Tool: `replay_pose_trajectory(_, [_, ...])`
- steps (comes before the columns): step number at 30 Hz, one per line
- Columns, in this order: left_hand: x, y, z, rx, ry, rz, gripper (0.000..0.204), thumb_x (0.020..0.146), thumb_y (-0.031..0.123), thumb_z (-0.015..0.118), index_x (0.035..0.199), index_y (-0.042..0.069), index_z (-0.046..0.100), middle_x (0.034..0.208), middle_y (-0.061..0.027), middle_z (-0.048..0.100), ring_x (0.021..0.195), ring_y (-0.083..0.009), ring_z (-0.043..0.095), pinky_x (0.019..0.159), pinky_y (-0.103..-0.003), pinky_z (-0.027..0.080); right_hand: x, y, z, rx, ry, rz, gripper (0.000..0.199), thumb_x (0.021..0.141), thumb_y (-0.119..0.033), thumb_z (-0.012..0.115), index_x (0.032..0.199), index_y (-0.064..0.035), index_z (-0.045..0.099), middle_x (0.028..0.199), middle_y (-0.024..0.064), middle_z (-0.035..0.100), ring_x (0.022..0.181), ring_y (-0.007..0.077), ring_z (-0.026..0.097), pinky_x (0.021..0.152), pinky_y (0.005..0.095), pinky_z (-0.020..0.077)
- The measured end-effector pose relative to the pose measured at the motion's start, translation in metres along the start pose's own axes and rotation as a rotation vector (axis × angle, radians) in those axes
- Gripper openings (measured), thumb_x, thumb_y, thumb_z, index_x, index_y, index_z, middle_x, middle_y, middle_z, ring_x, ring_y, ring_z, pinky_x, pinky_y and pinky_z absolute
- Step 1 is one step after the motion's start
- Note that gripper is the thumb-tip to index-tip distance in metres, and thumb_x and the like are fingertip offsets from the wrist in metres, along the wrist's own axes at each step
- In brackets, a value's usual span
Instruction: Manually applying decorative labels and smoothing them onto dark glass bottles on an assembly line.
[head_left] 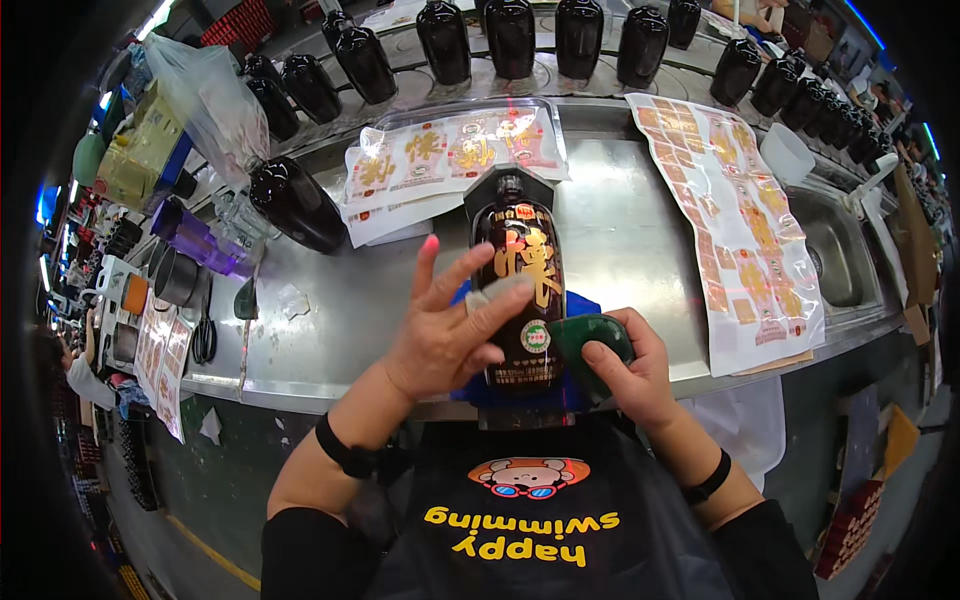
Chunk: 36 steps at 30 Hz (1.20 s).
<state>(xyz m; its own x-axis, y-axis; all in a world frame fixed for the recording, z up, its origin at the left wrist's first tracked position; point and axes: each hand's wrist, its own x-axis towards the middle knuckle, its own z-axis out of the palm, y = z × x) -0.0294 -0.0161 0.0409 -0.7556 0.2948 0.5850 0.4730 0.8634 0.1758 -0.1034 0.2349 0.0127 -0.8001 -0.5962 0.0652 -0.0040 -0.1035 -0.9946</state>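
A dark bottle (522, 262) with a gold and red label lies lengthwise in a black holder on a steel table (640, 240), its neck pointing away from me. My left hand (450, 325) hovers at the bottle's left side with fingers spread, a small pale piece at the fingertips. My right hand (625, 365) grips a dark green rounded pad (590, 340) against the bottle's lower right.
Sheets of gold and red labels (450, 150) lie behind the bottle, and a long sheet (740, 230) lies to the right. Another dark bottle (298, 205) lies at left. Several dark bottles (510, 38) stand on a conveyor at the back. A sink (835, 250) is at right.
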Motion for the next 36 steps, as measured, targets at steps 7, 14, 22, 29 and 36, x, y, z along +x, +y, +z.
replay_pose_trajectory(7, [0.033,-0.035,0.004,-0.066,0.052,-0.007,0.051,0.103,0.05,0.041,0.134,0.017,0.063,0.108,-0.0014,0.073,0.132,-0.026,0.05,0.123,-0.051,0.009,0.002,0.009,-0.008,-0.042,-0.028,0.011,0.028,0.092,-0.021,0.072,0.105,-0.0001,0.06,0.086,0.002,0.064,0.076,0.0062,0.055,0.067,0.0235,0.0466])
replay_pose_trajectory(14, [0.066,-0.045,-0.002,-0.126,-0.04,0.049,0.047,0.102,0.048,0.044,0.128,0.016,0.067,0.101,-0.0006,0.072,0.122,-0.0249,0.056,0.121,-0.053,0.016,0.005,0.007,-0.008,-0.041,-0.041,0.035,0.027,0.092,-0.02,0.071,0.106,-0.0006,0.059,0.087,0.0014,0.064,0.078,0.0063,0.055,0.069,0.0233,0.0464])
replay_pose_trajectory(22, [0.07,-0.016,-0.003,0.021,-0.221,0.215,0.045,0.099,0.054,0.045,0.118,0.019,0.064,0.104,0.0005,0.07,0.12,-0.0238,0.055,0.119,-0.058,0.017,-0.004,0.0,-0.019,0.034,0.02,0.003,0.023,0.094,-0.015,0.067,0.11,-0.002,0.057,0.094,-0.0004,0.063,0.085,0.0049,0.057,0.075,0.0223,0.0477])
replay_pose_trajectory(29, [0.006,0.063,0.003,0.083,-0.153,-0.026,0.067,0.079,0.055,0.071,0.136,0.021,0.058,0.138,-0.0082,0.057,0.139,-0.0339,0.039,0.118,-0.064,0.013,0.041,-0.019,-0.001,0.132,0.109,-0.053,0.025,0.094,-0.018,0.067,0.111,-0.0023,0.058,0.095,0.0013,0.064,0.085,0.0063,0.06,0.075,0.0228,0.0494])
replay_pose_trajectory(36, [-0.029,0.056,0.023,0.064,0.015,-0.299,0.103,0.082,0.043,0.077,0.151,-0.011,0.023,0.15,-0.0369,0.034,0.136,-0.0531,0.04,0.116,-0.056,0.026,0.071,0.0,0.022,0.43,0.315,0.03,0.024,0.094,-0.02,0.07,0.105,-0.0002,0.06,0.094,0.0033,0.067,0.084,0.0068,0.06,0.073,0.0241,0.0509])
